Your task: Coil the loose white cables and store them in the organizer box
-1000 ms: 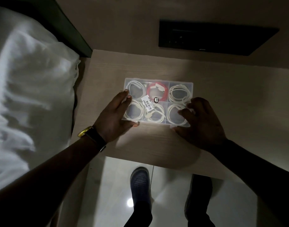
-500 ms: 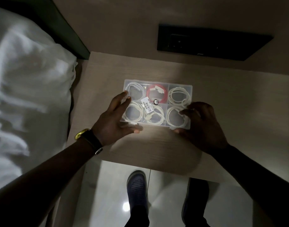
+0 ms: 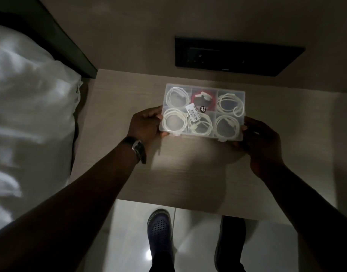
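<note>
A clear plastic organizer box (image 3: pixel 216 90) with its lid shut is held just above the light wooden table (image 3: pixel 188 173). Several compartments hold coiled white cables (image 3: pixel 173 121); the top middle one holds a red cable (image 3: pixel 212 107). A barcode sticker (image 3: pixel 192 112) lies on the lid. My left hand (image 3: pixel 144 125) grips the box's left edge, and my right hand (image 3: pixel 260 138) grips its right edge. Two latches show on the near edge.
A bed with white sheets (image 3: pixel 31 114) lies along the left of the table. A black switch panel (image 3: pixel 237 55) is on the wall behind. Below the table's near edge my feet (image 3: pixel 159 226) stand on a glossy floor.
Both hands moved from pressing on the lid to gripping the box by its left and right edges. The box has lifted slightly toward me.
</note>
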Available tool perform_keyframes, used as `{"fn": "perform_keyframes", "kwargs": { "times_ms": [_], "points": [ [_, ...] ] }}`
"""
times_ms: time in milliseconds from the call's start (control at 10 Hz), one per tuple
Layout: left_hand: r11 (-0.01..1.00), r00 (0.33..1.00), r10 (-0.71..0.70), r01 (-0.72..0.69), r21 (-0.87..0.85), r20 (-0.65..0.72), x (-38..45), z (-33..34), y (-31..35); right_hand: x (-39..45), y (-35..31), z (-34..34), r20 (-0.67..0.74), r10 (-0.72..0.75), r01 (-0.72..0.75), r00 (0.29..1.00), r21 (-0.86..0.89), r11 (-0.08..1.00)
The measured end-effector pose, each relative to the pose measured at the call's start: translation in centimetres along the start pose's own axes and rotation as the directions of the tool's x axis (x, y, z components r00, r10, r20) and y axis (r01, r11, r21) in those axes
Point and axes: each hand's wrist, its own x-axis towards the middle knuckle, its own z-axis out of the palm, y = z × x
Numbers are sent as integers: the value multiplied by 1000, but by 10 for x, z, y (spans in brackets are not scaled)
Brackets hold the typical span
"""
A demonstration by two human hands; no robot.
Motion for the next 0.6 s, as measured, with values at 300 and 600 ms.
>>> {"fn": "perform_keyframes", "kwargs": {
  "times_ms": [300, 600],
  "points": [
    [999, 978, -51, 50, -9, -202, 28, 32, 24, 36, -30, 12, -36, 80, -80, 996, 25, 997],
    [876, 957, 186, -60, 479, -222, 22, 33, 19, 36, -35, 8, -13, 66, -67, 998, -162, 985]
  ]
}}
